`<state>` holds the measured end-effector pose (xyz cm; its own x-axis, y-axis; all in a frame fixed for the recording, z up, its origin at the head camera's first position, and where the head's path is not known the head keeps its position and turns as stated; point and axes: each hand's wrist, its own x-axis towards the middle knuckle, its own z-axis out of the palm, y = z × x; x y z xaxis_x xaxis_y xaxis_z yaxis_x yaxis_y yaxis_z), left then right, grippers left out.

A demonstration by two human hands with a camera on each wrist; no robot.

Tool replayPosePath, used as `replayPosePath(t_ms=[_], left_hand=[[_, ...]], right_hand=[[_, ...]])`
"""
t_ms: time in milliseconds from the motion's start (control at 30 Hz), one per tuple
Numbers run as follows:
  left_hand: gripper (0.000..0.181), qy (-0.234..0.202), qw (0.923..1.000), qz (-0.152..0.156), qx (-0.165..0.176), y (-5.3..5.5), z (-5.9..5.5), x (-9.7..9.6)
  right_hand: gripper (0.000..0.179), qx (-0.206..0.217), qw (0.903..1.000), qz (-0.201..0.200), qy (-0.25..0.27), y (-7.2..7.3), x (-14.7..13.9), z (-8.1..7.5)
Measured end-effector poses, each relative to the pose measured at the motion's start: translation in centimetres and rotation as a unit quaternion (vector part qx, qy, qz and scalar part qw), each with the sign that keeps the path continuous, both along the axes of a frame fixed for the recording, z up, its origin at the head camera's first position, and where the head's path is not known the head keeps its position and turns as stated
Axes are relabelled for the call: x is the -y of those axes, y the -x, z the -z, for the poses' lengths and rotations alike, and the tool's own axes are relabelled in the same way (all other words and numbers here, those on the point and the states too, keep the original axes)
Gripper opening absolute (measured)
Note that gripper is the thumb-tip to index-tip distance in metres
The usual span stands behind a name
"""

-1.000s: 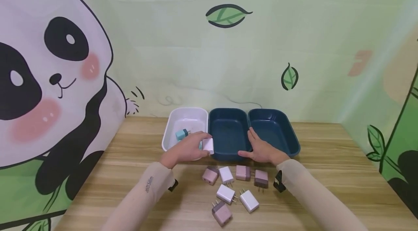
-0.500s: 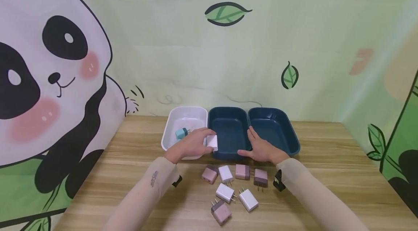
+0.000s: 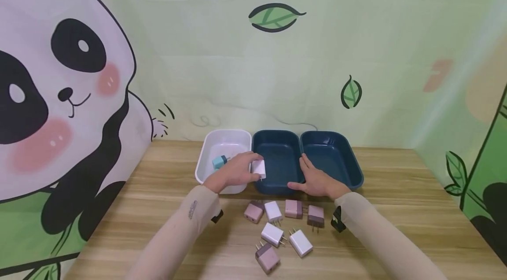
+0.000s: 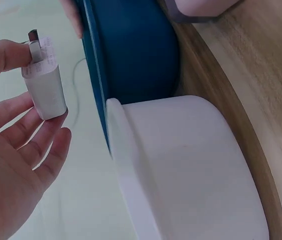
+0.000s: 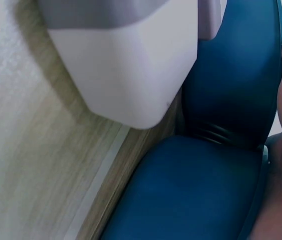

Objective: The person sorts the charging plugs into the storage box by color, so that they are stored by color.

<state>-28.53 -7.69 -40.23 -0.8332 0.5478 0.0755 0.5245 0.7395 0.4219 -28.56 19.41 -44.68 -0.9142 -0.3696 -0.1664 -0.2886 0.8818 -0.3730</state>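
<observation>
Between thumb and fingers, my left hand (image 3: 237,170) pinches a white charger plug (image 3: 259,168) above the left side of the middle dark blue bin (image 3: 279,152). In the left wrist view, the thumb is at the prong end of the white charger (image 4: 46,90) and the fingertips support its other side. My right hand (image 3: 318,181) rests on the bins, its straight fingers along the rims where the middle and right dark blue bins (image 3: 332,154) meet. Its thumb reaches the middle bin's front. In front lie several chargers, including a white charger (image 3: 300,243) and a pink charger (image 3: 267,258).
A white bin (image 3: 226,138) stands at the left of the row, with a teal charger (image 3: 218,162) in it; my left forearm and hand hide part of its inside. The bins stand on a wooden table (image 3: 396,209) before a printed backdrop (image 3: 190,73).
My left hand has moved slightly right with the white charger, from the white bin's right edge to over the middle bin. The right hand has stayed in place.
</observation>
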Motion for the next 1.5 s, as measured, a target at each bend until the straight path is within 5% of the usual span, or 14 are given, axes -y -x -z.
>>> replayPosePath(t_ms=[500,1500], left_hand=[[0.05,0.012,0.9994,-0.007,0.033,2.7,1.8,-1.6],[0.052,0.078,0.9934,-0.065,0.054,5.6,1.9,-4.1]], right_hand=[[0.107,0.004,1.0,0.002,-0.007,0.0,-0.2,-0.1],[0.106,-0.012,0.9999,-0.006,-0.009,0.1,-0.2,-0.2]])
